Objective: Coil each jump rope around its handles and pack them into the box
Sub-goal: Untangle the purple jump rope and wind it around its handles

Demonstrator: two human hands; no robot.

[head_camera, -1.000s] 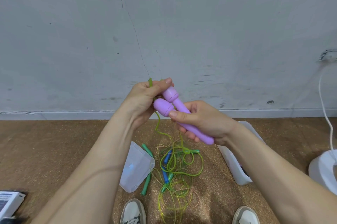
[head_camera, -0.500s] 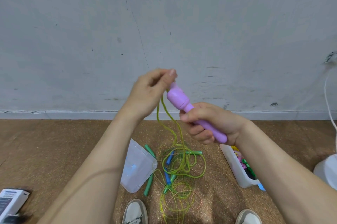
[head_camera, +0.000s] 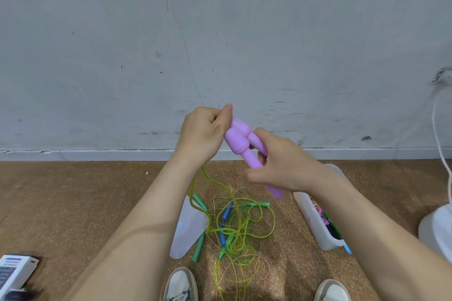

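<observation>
The right hand (head_camera: 283,166) grips both purple plastic handles (head_camera: 238,138), whose bulb ends tilt up toward the left hand (head_camera: 203,134). Its curled fingers pinch the yellow-green plastic cord (head_camera: 215,183) beside them.

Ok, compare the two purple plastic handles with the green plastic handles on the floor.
The purple plastic handles are thick, bulb-headed; the green plastic handles slim, straight. The purple pair is raised, gripped together by the right hand; the green ones lie apart on the floor. Both belong to jump ropes.
</observation>
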